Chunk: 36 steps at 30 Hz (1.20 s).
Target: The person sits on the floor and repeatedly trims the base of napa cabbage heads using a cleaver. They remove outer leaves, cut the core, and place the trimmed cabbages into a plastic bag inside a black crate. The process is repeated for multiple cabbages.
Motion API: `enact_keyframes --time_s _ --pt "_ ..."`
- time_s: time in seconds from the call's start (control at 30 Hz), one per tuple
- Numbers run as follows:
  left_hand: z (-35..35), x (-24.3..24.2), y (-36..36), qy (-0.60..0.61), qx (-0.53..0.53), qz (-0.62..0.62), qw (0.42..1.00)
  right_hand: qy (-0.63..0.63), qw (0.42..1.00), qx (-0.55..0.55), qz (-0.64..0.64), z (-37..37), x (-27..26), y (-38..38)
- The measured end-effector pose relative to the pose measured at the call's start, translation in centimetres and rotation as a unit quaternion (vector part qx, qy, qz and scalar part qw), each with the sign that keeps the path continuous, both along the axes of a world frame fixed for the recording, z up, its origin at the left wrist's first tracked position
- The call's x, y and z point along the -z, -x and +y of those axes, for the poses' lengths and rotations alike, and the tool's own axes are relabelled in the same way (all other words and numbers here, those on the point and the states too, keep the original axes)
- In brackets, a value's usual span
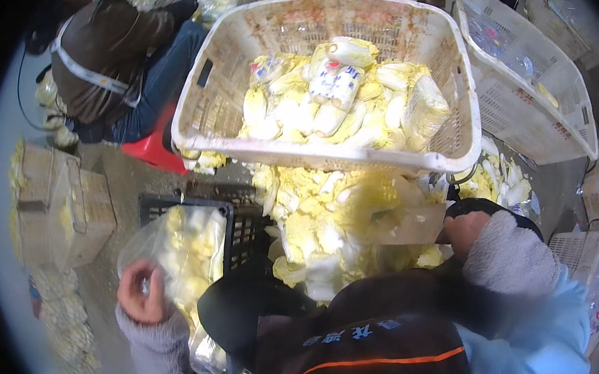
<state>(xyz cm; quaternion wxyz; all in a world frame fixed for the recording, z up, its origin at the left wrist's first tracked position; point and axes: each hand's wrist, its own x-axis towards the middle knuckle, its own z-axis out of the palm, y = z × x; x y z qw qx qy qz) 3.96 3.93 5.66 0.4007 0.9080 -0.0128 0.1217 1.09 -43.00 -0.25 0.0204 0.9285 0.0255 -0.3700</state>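
My left hand (142, 291) has its fingers curled at the edge of a clear plastic bag (176, 261), with a bit of shiny film showing inside the curl. Yellow-white napa cabbages fill the bag, which lies over a black plastic crate (229, 234). At the right, my right hand (465, 230) grips a broad-bladed knife (417, 225); its handle is mostly hidden. The blade lies over a heap of loose cabbage leaves (306, 225), and its far end is blurred. Beyond the heap stands a large white plastic basket (324, 157) of trimmed napa cabbages (330, 119), some in printed plastic bags.
At the upper left a person (109, 60) sits on a red plastic stool (155, 143). Another white basket (533, 117) holding clear plastic bags stands at the upper right. Pale crates (83, 215) are at the left, with bagged cabbages (65, 316) below them.
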Motion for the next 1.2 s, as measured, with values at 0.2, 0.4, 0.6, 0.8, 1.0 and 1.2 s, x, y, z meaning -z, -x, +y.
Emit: enact_keyframes --time_s 0.2,0.4,0.6,0.8,1.0,1.2 --pt "-16.5 6.2 -17.8 0.058 0.349 0.099 0.93 -0.051 0.993 0.018 0.108 -0.7 1.5 1.8" --pt "-28.7 23.1 -31.2 -0.146 0.184 0.381 0.894 -0.103 0.993 0.039 -0.031 -1.0 1.7 3.9" --pt "-30.2 32.1 -33.2 -0.432 0.218 0.326 0.812 -0.085 0.994 0.046 -0.045 -1.2 2.7 4.1" --pt "-26.8 23.1 -33.6 -0.43 0.345 0.3 0.778 -0.042 0.996 0.03 -0.075 -1.1 1.2 2.4" --pt "-19.9 4.6 -26.1 -0.209 0.461 0.259 0.823 -0.113 0.983 0.077 0.121 -2.2 0.2 1.0" --pt "-15.0 -8.4 -11.9 -0.087 0.588 0.094 0.799 -0.197 0.965 0.155 -0.081 -1.2 -0.6 2.1"
